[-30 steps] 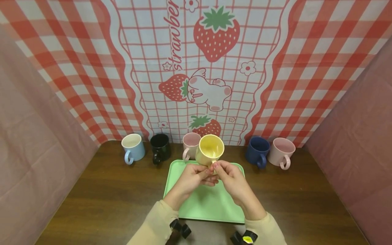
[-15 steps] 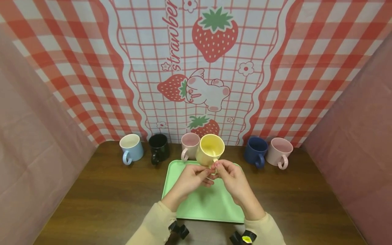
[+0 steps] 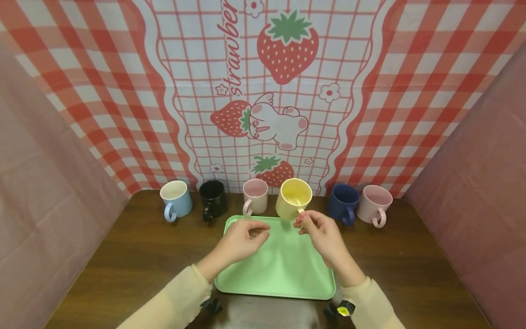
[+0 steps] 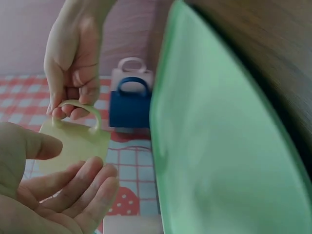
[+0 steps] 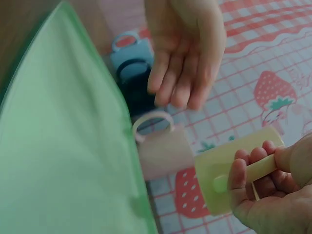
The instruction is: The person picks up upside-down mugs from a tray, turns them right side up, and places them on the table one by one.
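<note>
A yellow mug [image 3: 294, 199] hangs in the air over the far edge of the green tray [image 3: 275, 274]. My right hand [image 3: 322, 235] pinches its handle between thumb and fingers, which the right wrist view shows with fingers curled through the handle [image 5: 261, 168]. Apart from the mug, my left hand [image 3: 243, 240] hovers above the tray's left half and holds nothing. In the left wrist view the left hand's fingers [image 4: 92, 190] are loosely bent, thumb spread from them.
Along the back wall stand a light blue mug [image 3: 176, 201], a black mug [image 3: 213, 201], a pink mug [image 3: 255, 196], a navy mug [image 3: 343, 203] and another pink mug [image 3: 376, 204]. A strawberry-print cloth [image 3: 287, 114] hangs behind them. The table [image 3: 144, 256] is brown wood.
My left hand has let go of the yellow mug's handle and moved left. The right hand has carried the mug slightly to the right.
</note>
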`<state>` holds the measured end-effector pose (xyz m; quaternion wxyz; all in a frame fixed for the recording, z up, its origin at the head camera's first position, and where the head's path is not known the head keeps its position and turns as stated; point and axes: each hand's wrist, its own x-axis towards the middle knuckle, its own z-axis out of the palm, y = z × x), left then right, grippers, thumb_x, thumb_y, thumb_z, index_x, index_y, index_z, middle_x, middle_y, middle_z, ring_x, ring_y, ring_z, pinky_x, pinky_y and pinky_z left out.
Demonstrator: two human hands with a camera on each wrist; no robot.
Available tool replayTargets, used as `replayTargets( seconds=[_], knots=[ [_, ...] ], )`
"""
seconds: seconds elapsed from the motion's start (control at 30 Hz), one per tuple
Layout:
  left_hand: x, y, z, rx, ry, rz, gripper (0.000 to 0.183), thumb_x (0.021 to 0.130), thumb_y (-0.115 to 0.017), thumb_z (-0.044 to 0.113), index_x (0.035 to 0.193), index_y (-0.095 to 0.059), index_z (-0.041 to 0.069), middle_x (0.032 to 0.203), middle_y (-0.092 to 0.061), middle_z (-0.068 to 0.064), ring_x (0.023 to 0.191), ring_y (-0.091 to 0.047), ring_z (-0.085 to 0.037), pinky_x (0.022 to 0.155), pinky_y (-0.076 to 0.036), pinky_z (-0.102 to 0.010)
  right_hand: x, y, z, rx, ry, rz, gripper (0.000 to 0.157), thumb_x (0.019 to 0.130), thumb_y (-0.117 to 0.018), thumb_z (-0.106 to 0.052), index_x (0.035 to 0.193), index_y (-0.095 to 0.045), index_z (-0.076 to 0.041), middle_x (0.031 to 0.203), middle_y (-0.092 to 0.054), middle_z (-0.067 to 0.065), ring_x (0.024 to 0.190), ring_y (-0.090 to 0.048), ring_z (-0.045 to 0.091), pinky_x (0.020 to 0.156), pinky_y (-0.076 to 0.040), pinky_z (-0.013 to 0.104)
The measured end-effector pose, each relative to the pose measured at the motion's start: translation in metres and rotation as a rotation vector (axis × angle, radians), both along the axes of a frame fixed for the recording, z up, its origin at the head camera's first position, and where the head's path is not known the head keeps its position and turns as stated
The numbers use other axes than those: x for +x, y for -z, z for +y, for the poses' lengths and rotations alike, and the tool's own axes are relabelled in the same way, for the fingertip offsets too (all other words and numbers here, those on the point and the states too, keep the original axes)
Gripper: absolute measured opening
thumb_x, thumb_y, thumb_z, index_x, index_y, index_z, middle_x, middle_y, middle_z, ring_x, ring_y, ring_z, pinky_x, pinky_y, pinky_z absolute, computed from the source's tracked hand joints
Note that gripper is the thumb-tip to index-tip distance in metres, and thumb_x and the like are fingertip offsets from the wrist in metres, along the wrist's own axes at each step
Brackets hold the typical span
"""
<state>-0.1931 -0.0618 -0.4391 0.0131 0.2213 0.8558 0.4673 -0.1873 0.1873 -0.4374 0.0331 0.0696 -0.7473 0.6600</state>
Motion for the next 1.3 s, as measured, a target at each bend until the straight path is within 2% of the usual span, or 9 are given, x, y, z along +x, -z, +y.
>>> replayTargets(
  seconds=[0.2,0.33,0.47,0.7,0.93,1.3],
  knots=[
    [0.008,0.002,-0.023,-0.121,0.079,0.150,0.029,0.101,-0.072,0.016,0.126,-0.079,0.003,0.122,-0.080,-0.009,0.110,-0.077,-0.026,0.093,-0.064,-0.045,-0.018,0.008,0.017,0.051,0.019,-0.024,0.029,0.116,-0.056,-0.013,0.118,-0.069,0.012,0.109,-0.073,0.022,0.096,-0.073,0.015,0.085,-0.062,0.026],
    [0.012,0.003,-0.039,-0.193,0.072,0.227,0.032,0.099,-0.075,0.017,0.129,-0.077,0.005,0.128,-0.078,-0.008,0.119,-0.074,-0.028,0.099,-0.062,-0.048,-0.031,0.017,0.022,0.067,0.017,-0.043,0.032,0.116,-0.056,-0.018,0.118,-0.069,0.011,0.110,-0.073,0.023,0.100,-0.074,0.024,0.085,-0.062,0.026],
    [0.014,0.006,-0.053,-0.231,0.055,0.288,0.033,0.098,-0.078,0.015,0.129,-0.077,0.004,0.128,-0.078,-0.009,0.122,-0.073,-0.029,0.102,-0.060,-0.050,-0.042,0.024,0.022,0.075,0.022,-0.067,0.033,0.116,-0.056,-0.019,0.116,-0.069,0.012,0.109,-0.074,0.022,0.101,-0.073,0.030,0.084,-0.063,0.027],
    [0.019,0.011,-0.066,-0.254,0.054,0.287,0.032,0.097,-0.077,0.013,0.128,-0.076,0.004,0.125,-0.078,-0.010,0.122,-0.073,-0.030,0.104,-0.059,-0.051,-0.057,0.032,0.022,0.125,0.044,-0.095,0.034,0.116,-0.056,-0.020,0.115,-0.071,0.011,0.106,-0.075,0.020,0.093,-0.071,0.029,0.087,-0.064,0.039],
    [0.021,0.014,-0.068,-0.280,0.061,0.274,0.034,0.097,-0.077,0.012,0.129,-0.075,0.000,0.127,-0.078,-0.012,0.123,-0.072,-0.032,0.105,-0.058,-0.052,-0.065,0.040,0.022,0.138,0.047,-0.096,0.030,0.116,-0.057,-0.015,0.117,-0.070,0.012,0.108,-0.075,0.022,0.091,-0.071,0.028,0.084,-0.064,0.037],
    [0.021,0.014,-0.067,-0.284,0.096,0.278,0.033,0.097,-0.076,0.010,0.128,-0.074,-0.001,0.126,-0.077,-0.014,0.122,-0.072,-0.033,0.104,-0.059,-0.052,-0.073,0.046,0.024,0.147,0.063,-0.121,0.027,0.115,-0.056,-0.010,0.116,-0.070,0.013,0.106,-0.076,0.021,0.096,-0.074,0.035,0.082,-0.064,0.035]
  ],
)
